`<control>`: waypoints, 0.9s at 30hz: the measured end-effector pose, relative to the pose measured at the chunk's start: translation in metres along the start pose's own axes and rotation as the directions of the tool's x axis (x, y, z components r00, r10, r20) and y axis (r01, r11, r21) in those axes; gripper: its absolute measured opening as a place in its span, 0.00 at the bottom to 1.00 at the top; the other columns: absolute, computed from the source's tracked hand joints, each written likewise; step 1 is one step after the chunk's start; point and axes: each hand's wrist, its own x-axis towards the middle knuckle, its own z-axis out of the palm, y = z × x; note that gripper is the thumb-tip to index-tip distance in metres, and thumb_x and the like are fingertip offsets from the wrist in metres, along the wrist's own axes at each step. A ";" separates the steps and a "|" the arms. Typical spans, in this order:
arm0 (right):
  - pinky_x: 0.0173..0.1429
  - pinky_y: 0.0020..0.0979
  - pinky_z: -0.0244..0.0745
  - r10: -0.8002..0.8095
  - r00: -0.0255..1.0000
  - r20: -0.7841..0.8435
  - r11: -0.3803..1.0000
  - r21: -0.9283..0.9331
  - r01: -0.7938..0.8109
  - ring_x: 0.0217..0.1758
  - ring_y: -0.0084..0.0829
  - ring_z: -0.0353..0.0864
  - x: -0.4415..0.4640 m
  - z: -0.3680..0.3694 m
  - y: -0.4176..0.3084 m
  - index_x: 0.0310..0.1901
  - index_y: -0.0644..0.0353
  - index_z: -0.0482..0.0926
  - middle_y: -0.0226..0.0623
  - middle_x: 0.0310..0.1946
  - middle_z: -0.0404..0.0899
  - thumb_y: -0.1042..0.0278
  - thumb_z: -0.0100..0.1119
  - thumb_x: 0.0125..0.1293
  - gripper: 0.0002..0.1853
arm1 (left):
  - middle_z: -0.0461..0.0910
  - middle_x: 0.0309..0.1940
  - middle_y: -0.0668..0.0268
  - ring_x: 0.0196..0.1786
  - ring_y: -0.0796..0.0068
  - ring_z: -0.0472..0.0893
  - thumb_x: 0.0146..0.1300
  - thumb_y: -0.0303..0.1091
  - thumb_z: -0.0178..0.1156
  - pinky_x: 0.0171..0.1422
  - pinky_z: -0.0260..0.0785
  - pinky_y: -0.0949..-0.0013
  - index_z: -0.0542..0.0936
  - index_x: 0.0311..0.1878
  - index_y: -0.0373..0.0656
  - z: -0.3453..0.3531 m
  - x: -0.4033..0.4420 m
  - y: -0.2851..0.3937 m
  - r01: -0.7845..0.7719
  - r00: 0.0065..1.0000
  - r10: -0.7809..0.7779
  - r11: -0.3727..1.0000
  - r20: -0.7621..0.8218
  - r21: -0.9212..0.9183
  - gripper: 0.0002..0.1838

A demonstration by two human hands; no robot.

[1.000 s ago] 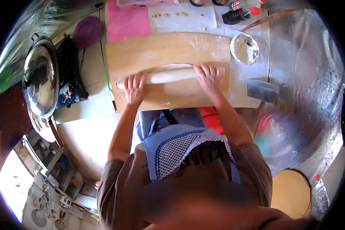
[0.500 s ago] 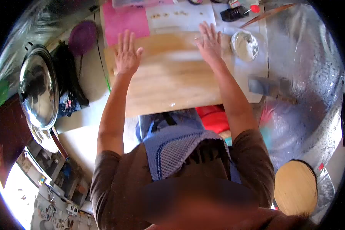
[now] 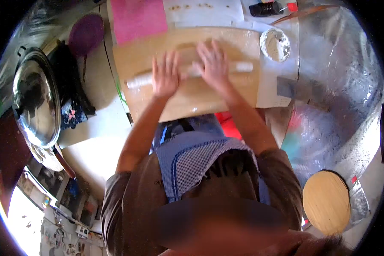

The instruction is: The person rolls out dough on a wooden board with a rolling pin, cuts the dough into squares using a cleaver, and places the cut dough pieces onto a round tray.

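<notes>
A long white cylinder (image 3: 141, 81), either a rolling pin or a rope of dough, lies across the wooden board (image 3: 192, 104). My left hand (image 3: 166, 76) rests flat over its middle-left part with the fingers stretched out. Close beside it, my right hand (image 3: 213, 64) lies over the middle-right part, fingers extended and somewhat blurred. Both ends of the cylinder stick out past my hands. My palms hide its middle, so I cannot tell whether it is one piece.
Right of the board stands a bowl (image 3: 275, 45) with white powder or paste inside. Pink paper (image 3: 140, 19) and white paper (image 3: 205, 16) lie behind the board. At left are a purple round object (image 3: 86, 34) and a shiny metal lid (image 3: 37, 102). A round wooden stool (image 3: 327, 202) stands lower right.
My hands have moved inward, closer together, and now lie on the white cylinder; before, they were spread toward the board's far corners. The cylinder was a blurred streak before and is clearer now.
</notes>
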 end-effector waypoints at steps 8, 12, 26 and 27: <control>0.75 0.64 0.43 -0.009 0.999 -0.044 0.998 -0.063 0.007 0.81 0.45 0.46 -0.042 -0.007 0.003 0.71 0.51 0.65 0.32 0.76 0.56 0.41 0.54 0.66 0.36 | 0.52 0.78 0.56 0.79 0.46 0.48 0.67 0.60 0.50 0.78 0.39 0.36 0.58 0.75 0.41 -0.008 -0.040 0.012 0.204 0.978 -0.199 0.972 0.058 -0.113 0.42; 0.76 0.61 0.43 -0.066 0.990 0.128 0.984 0.175 0.043 0.80 0.44 0.48 -0.153 -0.020 0.001 0.71 0.50 0.66 0.33 0.75 0.58 0.49 0.59 0.64 0.35 | 0.46 0.80 0.59 0.81 0.54 0.42 0.66 0.57 0.53 0.81 0.31 0.40 0.54 0.77 0.44 -0.024 -0.148 0.040 0.153 0.957 -0.044 0.918 0.288 -0.367 0.43; 0.76 0.63 0.43 0.182 0.976 -0.119 0.976 -0.101 -0.194 0.79 0.45 0.51 -0.078 -0.007 0.081 0.71 0.44 0.66 0.25 0.74 0.59 0.44 0.57 0.65 0.34 | 0.53 0.78 0.59 0.80 0.54 0.50 0.71 0.61 0.42 0.80 0.33 0.38 0.54 0.77 0.46 0.000 -0.074 -0.027 0.328 0.945 -0.328 0.944 0.013 -0.025 0.40; 0.76 0.62 0.44 0.153 0.984 -0.089 0.976 -0.140 -0.165 0.79 0.45 0.51 -0.107 -0.008 0.077 0.70 0.43 0.66 0.25 0.74 0.60 0.45 0.57 0.65 0.33 | 0.52 0.78 0.60 0.80 0.55 0.48 0.71 0.62 0.42 0.80 0.32 0.39 0.54 0.77 0.48 -0.007 -0.094 -0.016 0.326 0.944 -0.325 0.945 0.053 -0.015 0.39</control>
